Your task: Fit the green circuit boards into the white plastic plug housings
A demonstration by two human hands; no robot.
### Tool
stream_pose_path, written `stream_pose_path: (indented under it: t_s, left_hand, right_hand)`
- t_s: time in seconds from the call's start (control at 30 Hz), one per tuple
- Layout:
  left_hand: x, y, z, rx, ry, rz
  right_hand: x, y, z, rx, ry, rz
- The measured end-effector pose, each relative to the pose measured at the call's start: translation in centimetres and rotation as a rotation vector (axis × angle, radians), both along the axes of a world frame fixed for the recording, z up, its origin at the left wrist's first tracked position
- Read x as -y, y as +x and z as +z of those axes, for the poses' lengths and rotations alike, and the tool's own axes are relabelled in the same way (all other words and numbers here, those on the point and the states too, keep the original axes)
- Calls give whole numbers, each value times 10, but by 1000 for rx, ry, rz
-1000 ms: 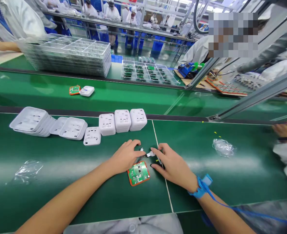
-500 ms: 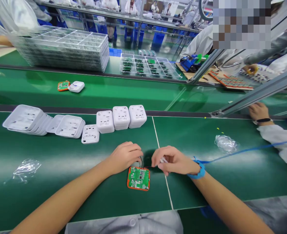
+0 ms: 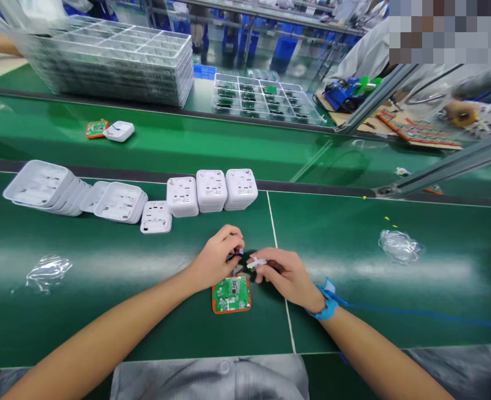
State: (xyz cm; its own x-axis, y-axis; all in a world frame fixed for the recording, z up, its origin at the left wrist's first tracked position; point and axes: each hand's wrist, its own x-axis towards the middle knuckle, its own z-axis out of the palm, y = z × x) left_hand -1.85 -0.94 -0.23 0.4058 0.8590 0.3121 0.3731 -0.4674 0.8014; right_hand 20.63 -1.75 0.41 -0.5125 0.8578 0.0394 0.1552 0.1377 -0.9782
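Right hand (image 3: pixel 285 275) pinches white part (image 3: pixel 257 262) near left hand (image 3: pixel 216 260); board (image 3: pixel 231 294) lettering illegible.

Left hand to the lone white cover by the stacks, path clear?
Probably yes. Only bare mat lies between the left hand and the cover; nothing stands in between. Its fingers pinch a small part, though, so the grip isn't free.

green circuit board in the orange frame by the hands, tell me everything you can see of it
The square green circuit board in its orange frame lies flat, component side up, on the dark green mat, slightly rotated. Small chips and silver solder points dot its face; the frame has rounded corners. The left hand and right hand, pinching a small white piece, work above its upper edge; whether either touches it cannot be told.
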Motion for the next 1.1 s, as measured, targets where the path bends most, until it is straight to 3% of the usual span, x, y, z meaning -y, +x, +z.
stream_pose_path:
  t_s: [0.1, 0.23, 0.37, 0.47, 0.57, 0.73, 0.83, 0.93, 1.0, 1.1]
  left_hand:
    - [1, 1, -2, 48, -52, 48]
    - [2, 0, -1, 34, -80, 8]
    - [2, 1, 1, -29, -7, -47]
    - [1, 2, 2, -49, -22, -45]
    - [1, 2, 0, -62, -55, -32]
    - [2, 0, -3, -62, -96, -58]
    - [2, -1, -1, -71, -117, -76]
    - [2, -2, 0, -92, -131, -76]
    - [2, -1, 0, -88, -162, -66]
    - [3, 0, 0, -60, -226, -47]
  right_hand:
    - [2, 0, 1, 88, 167, -142]
    - [3, -4, -2, -25, 52, -233]
    - [1, -4, -2, -60, 15, -180]
    - [-6, 2, 5, -84, 67, -51]
    - [-15, 11, 19, 57, 251, 110]
    - [-18, 18, 43, 568, 661, 273]
    - [-14, 15, 51, 806, 970, 282]
    - [-13, 11, 48, 843, 1268, 219]
    - [-15, 11, 41, 807, 1327, 143]
    - [-17, 11, 25, 611, 1089, 52]
